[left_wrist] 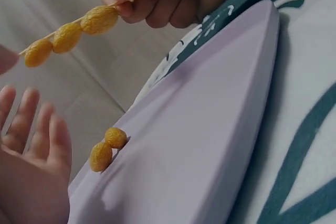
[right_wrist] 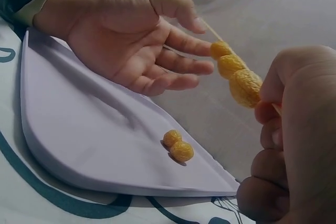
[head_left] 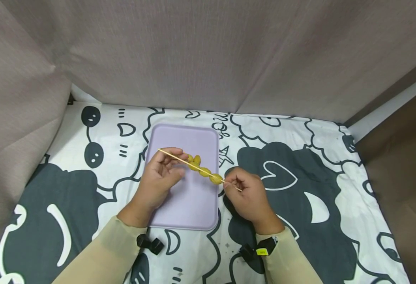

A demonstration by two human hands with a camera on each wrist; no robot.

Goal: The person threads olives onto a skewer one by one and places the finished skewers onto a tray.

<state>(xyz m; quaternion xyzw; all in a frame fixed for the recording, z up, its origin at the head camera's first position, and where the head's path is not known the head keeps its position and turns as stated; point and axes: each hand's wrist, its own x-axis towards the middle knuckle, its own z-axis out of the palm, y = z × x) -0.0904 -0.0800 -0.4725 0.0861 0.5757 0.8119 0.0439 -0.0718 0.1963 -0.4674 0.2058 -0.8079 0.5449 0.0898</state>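
Head view shows a thin wooden skewer (head_left: 174, 157) threaded with three wrinkled yellow fruits (head_left: 215, 180) above the lavender tray (head_left: 193, 205), probably light, stiff but snappable, best taken at its bare end, where the right hand (head_left: 247, 195) pinches it, the left hand (head_left: 160, 175) alongside, fingers unclenched.

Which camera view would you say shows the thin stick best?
The head view: both ends of the stick show. In the left wrist view, yellow fruits and the right hand hide parts; the right wrist view shows mainly a short length beyond the fruits.
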